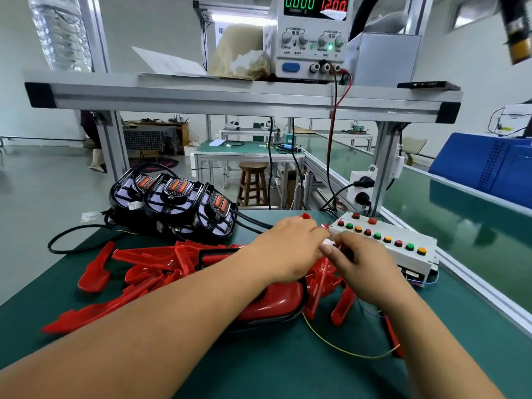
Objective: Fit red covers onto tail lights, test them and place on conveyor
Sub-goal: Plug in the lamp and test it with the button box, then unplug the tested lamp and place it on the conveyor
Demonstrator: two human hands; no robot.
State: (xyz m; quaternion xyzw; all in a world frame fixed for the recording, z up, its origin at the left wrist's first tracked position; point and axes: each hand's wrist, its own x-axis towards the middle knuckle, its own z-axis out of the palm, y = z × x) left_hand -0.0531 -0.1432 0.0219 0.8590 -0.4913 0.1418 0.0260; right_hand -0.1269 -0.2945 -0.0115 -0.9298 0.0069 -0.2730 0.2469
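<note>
A tail light with a red cover on it [276, 303] lies on the green mat under my left wrist. My left hand [288, 249] and my right hand [359, 266] meet just above it and pinch a small white connector [328, 242] between their fingertips, next to the white test box [385, 243] with its rows of red, green and yellow buttons. Several loose red covers [149, 263] are scattered over the mat to the left. Three uncovered black tail lights [175, 203] stand in a row at the back left, with black cables trailing from them.
A power supply [311, 36] on the upper shelf reads 0.000 and 12.00, with red and black leads running down. The green conveyor [460, 208] runs along the right with a blue bin [489, 165] on it. A thin yellow wire [339, 348] loops over the mat.
</note>
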